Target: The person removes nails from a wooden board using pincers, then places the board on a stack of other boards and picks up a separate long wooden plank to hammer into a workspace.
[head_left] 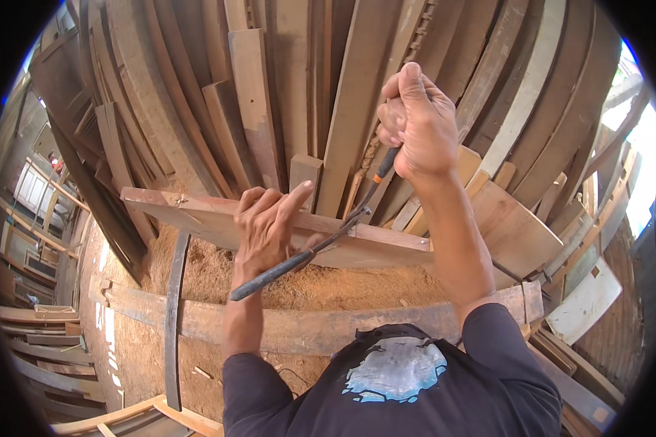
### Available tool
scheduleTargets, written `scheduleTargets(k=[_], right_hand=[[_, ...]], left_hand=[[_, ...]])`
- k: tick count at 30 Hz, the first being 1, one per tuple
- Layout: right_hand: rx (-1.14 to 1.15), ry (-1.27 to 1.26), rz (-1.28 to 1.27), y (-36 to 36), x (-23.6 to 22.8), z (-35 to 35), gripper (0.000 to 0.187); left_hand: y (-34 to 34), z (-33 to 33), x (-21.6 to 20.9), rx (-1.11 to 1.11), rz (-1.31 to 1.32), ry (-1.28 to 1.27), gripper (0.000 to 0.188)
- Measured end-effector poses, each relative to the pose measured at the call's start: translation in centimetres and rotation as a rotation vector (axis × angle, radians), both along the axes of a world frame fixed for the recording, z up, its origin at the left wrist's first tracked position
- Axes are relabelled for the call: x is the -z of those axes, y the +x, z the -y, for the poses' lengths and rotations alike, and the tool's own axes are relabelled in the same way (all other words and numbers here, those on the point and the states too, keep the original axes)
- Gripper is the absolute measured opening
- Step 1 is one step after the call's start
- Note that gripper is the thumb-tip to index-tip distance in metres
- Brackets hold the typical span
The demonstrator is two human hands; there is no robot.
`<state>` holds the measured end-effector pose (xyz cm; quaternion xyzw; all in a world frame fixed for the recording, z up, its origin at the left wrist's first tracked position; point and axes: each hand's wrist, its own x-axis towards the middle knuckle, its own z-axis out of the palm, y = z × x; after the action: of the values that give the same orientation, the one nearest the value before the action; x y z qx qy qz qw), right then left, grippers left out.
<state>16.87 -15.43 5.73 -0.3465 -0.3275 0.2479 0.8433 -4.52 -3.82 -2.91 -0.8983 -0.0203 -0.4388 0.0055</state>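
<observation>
A reddish wooden plank (pixel 175 207) lies crosswise in front of me, tilted so its top edge faces up. My left hand (pixel 268 226) is closed over that edge left of centre, fingers curled and thumb stretched along it. My right hand (pixel 424 120) is raised to the right, its fist wrapped round one black grip of a tool with orange bands. The tool looks like long-handled pincers (pixel 335 237), handles spread wide. Its joint meets the plank's edge right of my left hand; the jaws cannot be made out. The other black handle points down left, across my left wrist.
Many boards (pixel 357 95) lean in a row behind the plank. A thick beam (pixel 284 328) crosses the sawdust-covered ground (pixel 342 285) near me, with a dark metal strip (pixel 175 320) over its left part. Stacked timber (pixel 51 357) lies far left; a white panel (pixel 587 302) stands right.
</observation>
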Motion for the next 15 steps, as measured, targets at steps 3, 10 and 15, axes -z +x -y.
scheduleTargets(k=[3, 10, 15], right_hand=[[0.046, -0.01, -0.021, 0.4, 0.1, -0.3, 0.045], [-0.11, -0.008, -0.026, -1.2, 0.9, 0.8, 0.042], [-0.382, 0.008, -0.054, -1.4, 0.9, 2.8, 0.04]], left_hand=[[-0.2, 0.2, -0.1, 0.099, -0.052, 0.022, 0.086], [0.5, 4.3, 2.7, 0.042, 0.107, -0.158, 0.069], [0.6, 3.5, 3.0, 0.004, 0.13, -0.369, 0.063]])
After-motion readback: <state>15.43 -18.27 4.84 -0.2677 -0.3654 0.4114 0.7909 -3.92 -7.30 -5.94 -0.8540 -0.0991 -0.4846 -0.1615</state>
